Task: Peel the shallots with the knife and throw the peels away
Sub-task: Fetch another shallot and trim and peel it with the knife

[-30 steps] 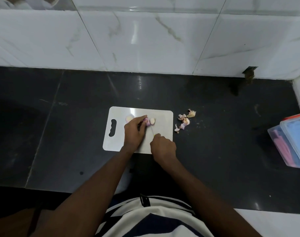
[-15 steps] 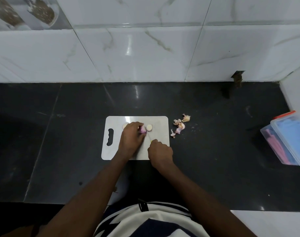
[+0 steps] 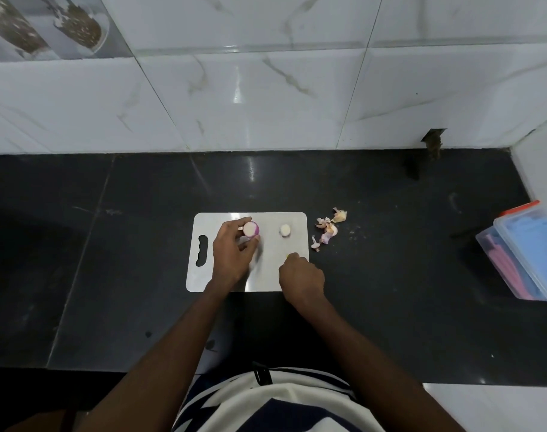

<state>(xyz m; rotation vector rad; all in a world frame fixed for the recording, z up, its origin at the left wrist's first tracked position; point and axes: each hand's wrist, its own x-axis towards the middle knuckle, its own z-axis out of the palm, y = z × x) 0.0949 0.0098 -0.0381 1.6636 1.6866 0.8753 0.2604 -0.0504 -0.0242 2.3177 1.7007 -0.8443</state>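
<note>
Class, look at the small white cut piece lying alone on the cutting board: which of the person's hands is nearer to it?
Right. The right hand sits just below the white piece; the left hand, holding the shallot, is farther left.

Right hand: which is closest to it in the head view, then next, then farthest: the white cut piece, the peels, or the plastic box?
From the right hand:
1. White cut piece, on the cutting board, just beyond the hand.
2. Peels, on the counter beside the board's right edge.
3. Plastic box, far right.

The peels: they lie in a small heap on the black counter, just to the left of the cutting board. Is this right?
Not quite. In the head view the peels lie in a small heap on the black counter, but just to the right of the cutting board, not to the left.
</note>
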